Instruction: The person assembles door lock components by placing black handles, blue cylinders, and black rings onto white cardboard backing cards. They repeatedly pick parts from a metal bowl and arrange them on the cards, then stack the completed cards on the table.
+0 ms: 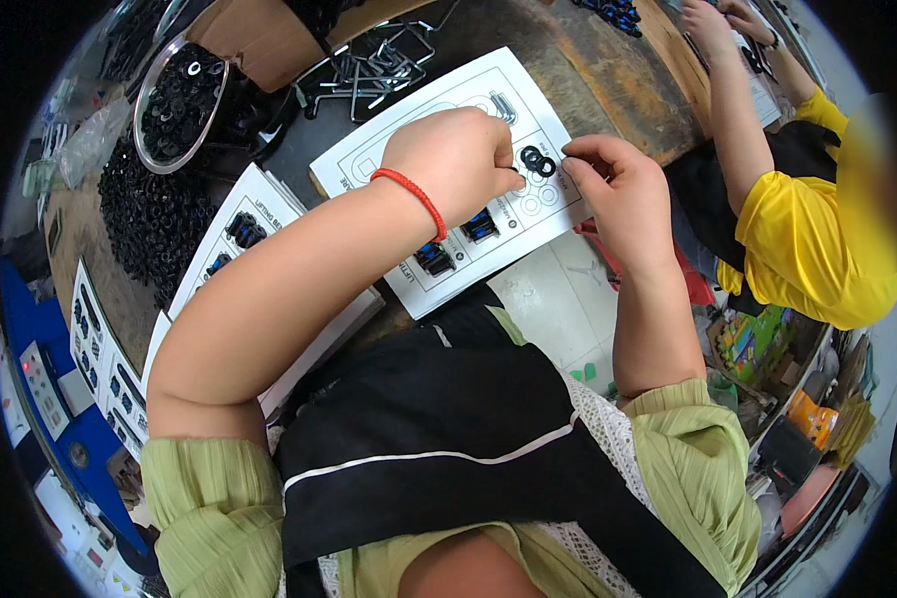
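A white printed card [369, 149] lies tilted across the table edge in front of me. On its right part rests a small cluster of black rings [536, 161], over printed ring outlines. My left hand [453, 164], with a red braided bracelet [414, 197], reaches over the card. Its fingers are pinched beside the rings; what they hold is mostly hidden. At the card's right edge, my right hand [623, 199] has thumb and forefinger closed on the border. Silver pins [503, 107] lie near the top, and black-and-blue parts [478, 225] show lower down.
Left stands a metal bowl [179, 110] of black rings, beside a large heap of black parts [149, 219]. Bent metal rods [374, 75] lie beyond the card, next to a cardboard box [254, 40]. More printed cards [234, 224] are stacked left. A person in yellow [797, 229] works at right.
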`<state>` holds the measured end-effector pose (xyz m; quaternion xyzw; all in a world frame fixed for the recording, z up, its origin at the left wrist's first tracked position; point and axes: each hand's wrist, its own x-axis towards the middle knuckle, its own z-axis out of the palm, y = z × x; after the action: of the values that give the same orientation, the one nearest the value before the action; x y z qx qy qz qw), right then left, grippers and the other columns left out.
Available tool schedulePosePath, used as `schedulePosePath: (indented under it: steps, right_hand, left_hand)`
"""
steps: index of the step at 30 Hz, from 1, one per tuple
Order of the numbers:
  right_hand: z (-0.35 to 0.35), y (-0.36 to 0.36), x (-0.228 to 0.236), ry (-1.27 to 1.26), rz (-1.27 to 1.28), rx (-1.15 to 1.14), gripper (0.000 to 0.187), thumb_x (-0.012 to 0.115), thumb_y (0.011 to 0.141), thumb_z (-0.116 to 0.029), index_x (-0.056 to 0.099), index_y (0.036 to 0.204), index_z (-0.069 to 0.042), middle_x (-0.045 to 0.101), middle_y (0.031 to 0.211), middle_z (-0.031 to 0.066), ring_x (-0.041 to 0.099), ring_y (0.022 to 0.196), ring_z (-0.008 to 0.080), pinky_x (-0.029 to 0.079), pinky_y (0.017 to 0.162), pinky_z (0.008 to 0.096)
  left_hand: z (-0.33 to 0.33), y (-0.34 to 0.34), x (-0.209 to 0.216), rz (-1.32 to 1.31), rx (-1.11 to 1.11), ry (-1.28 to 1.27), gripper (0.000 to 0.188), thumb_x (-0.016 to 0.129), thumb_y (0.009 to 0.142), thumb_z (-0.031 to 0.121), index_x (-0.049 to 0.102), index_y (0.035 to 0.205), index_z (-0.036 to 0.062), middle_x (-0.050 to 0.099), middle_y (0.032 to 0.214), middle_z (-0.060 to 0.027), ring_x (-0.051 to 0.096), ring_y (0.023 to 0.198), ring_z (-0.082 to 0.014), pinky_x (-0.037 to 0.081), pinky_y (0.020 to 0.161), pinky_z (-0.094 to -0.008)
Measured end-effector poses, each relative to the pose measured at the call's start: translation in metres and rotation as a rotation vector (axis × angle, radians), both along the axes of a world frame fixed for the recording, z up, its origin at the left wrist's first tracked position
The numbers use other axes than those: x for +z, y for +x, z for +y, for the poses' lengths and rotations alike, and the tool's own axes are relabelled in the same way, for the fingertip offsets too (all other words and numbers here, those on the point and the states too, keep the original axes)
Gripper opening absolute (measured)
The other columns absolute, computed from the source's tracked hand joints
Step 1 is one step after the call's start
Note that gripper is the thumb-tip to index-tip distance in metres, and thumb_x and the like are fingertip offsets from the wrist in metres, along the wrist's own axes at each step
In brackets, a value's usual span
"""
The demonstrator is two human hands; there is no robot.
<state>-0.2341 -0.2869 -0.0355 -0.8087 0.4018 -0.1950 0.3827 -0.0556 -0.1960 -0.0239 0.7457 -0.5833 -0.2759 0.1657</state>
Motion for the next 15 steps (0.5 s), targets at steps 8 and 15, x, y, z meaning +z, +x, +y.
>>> schedulePosePath:
  steps: [8, 15]
  right_hand:
    - [0.000, -0.003, -0.005, 0.061, -0.062, -0.008, 0.016, 0.067, 0.082, -0.007, 0.067, 0.096, 0.000, 0.067, 0.083, 0.0112, 0.066, 0.074, 0.0178, 0.051, 0.068, 0.0289]
    - [0.004, -0.017, -0.014, 0.204, -0.183, -0.107, 0.013, 0.062, 0.085, 0.003, 0.064, 0.098, 0.003, 0.066, 0.083, 0.0053, 0.063, 0.074, 0.0096, 0.050, 0.061, 0.0234]
  left_hand:
    - [0.021, 0.024, 0.005, -0.053, 0.078, -0.276, 0.022, 0.073, 0.081, 0.027, 0.074, 0.088, 0.0063, 0.066, 0.085, -0.0088, 0.063, 0.076, -0.0224, 0.051, 0.069, -0.0331]
    - [0.105, 0.148, 0.035, -0.250, 0.510, -0.299, 0.023, 0.068, 0.086, 0.019, 0.071, 0.098, 0.0007, 0.072, 0.087, -0.0115, 0.067, 0.076, -0.0172, 0.051, 0.070, -0.0287]
